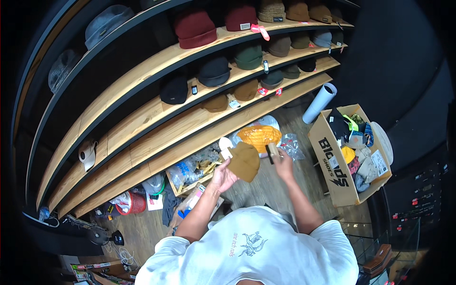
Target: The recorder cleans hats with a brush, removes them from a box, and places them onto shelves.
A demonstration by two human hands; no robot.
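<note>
My left hand (223, 176) is closed on the edge of a mustard-brown knit beanie (245, 162), held up in front of me. A white tag (226, 153) shows at the beanie's left side, by my fingertips. Just right of the beanie, my right hand (284, 164) grips a small brush (271, 153), which looks to have a pale back and a dark bristle side. The brush is apart from the beanie. Beyond both hands, an orange-yellow plastic bag (259, 137) lies on the floor.
Curved wooden shelves (142, 150) with knit hats, including a maroon beanie (194, 29), rise ahead and left. On the right stands a cardboard box (327, 164) full of caps and cloth, beside a white roll (319, 103). A red basket (137, 203) sits at lower left.
</note>
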